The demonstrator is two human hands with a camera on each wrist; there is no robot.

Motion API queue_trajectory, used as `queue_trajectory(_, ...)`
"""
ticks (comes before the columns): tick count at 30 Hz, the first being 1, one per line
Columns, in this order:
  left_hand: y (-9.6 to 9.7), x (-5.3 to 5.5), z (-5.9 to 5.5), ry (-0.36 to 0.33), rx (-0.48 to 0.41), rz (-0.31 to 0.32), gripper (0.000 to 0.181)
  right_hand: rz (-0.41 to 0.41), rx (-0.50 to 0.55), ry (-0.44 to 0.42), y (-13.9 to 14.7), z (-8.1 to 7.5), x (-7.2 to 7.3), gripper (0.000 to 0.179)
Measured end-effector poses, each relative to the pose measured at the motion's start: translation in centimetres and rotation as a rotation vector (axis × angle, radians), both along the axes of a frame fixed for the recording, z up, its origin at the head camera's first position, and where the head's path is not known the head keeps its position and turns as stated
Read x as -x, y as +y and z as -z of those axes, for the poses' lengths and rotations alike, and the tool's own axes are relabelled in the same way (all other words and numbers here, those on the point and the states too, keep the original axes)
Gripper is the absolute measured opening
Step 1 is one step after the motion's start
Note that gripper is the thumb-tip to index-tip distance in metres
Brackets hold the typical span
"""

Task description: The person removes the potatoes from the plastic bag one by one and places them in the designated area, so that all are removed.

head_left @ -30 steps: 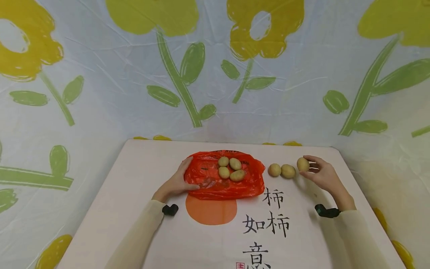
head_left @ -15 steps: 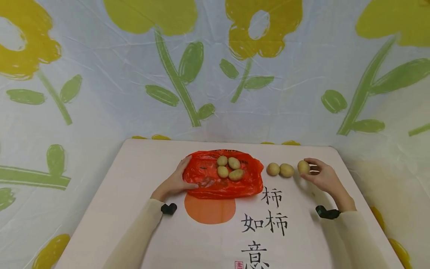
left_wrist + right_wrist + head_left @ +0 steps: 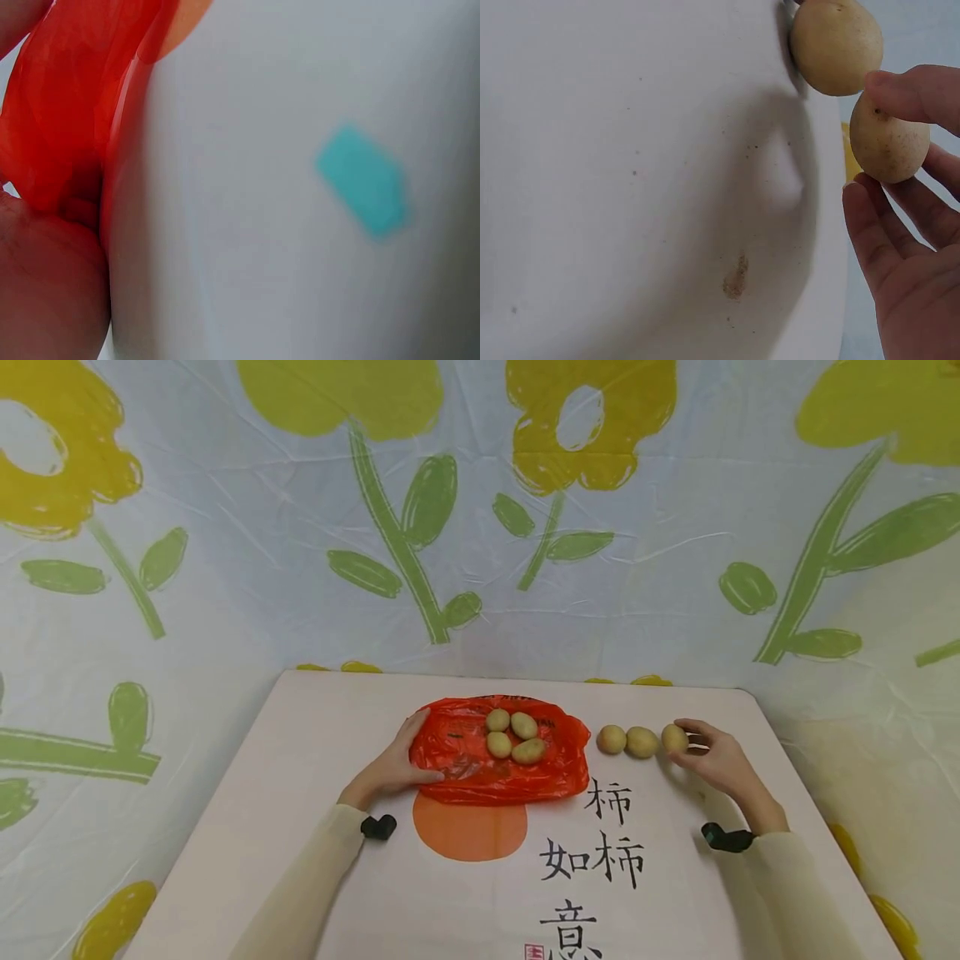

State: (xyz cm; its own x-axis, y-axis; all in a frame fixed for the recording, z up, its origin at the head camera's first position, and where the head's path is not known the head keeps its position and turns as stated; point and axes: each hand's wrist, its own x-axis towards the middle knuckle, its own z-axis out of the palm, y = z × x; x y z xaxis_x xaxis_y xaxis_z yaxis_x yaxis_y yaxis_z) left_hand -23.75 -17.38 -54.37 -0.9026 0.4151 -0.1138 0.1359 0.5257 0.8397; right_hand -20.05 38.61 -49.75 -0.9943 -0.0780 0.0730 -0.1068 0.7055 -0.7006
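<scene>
On the red plastic bag point(image 3: 465, 781), flattened on the table, lie several potatoes point(image 3: 528, 751) in a close cluster. My left hand point(image 3: 390, 767) rests against the bag's left end, thumb stretched over its near side and fingers along the far side. In the left wrist view, crinkled red plastic point(image 3: 67, 112) fills the space between thumb and fingers. My right hand point(image 3: 716, 760) pinches a potato point(image 3: 674, 738) between thumb and fingertips, at the right end of a short row. Two other potatoes point(image 3: 641, 742) stand left of it, side by side. The held potato point(image 3: 891, 146) overlaps its neighbour point(image 3: 836, 46) in the right wrist view.
The pale tabletop point(image 3: 300, 735) bears a printed orange disc point(image 3: 470, 835) and black characters point(image 3: 615, 860) in front of the bag. A flowered cloth point(image 3: 480, 635) hangs behind and at the sides. Dirt specks point(image 3: 736, 277) mark the surface near my right hand.
My right hand has lowered the pinched potato and brought it a little left, up beside the other two in the row. My left hand keeps its place on the bag.
</scene>
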Motion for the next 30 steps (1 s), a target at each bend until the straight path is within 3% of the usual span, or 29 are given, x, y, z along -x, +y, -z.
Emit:
queue_trajectory(20,0.0,-0.2,0.0,0.004,-0.012,-0.003,0.120,0.009,-0.063,-0.070,-0.2,0.7,0.1,0.064)
queue_trajectory(30,0.0,-0.2,0.2,0.007,-0.010,-0.002,0.121,0.013,-0.069,-0.058,-0.2,1.3,0.1,0.063)
